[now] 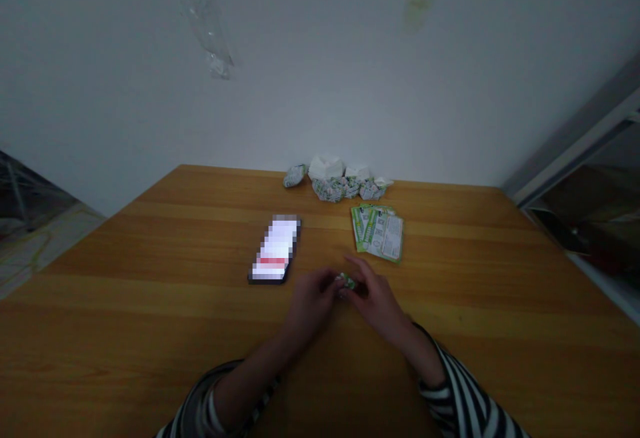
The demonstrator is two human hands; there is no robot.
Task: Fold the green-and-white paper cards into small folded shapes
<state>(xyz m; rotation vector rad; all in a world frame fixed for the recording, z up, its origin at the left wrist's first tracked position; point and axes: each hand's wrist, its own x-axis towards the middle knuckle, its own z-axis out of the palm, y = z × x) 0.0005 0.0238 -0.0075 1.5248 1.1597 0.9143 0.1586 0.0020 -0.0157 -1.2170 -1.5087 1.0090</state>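
Observation:
Over the middle of the table, my left hand (311, 297) and my right hand (376, 299) meet around a small crumpled piece of green-and-white printed paper (348, 281). The left fingers are closed in a pinch on its left side. On the other side, my right thumb and bent fingers press on it, with the index finger arched above. Much of the paper is hidden by the fingers. Just beyond my right hand lie several flat green-and-white printed packets or sheets (384, 235), overlapping like a fan.
A phone (275, 251) with a lit, blurred screen lies left of the hands. Several crumpled wads of printed paper (328, 189) and white paper (325, 167) sit at the back edge, against the wall (350, 91). The wooden table (150, 278) extends to both sides.

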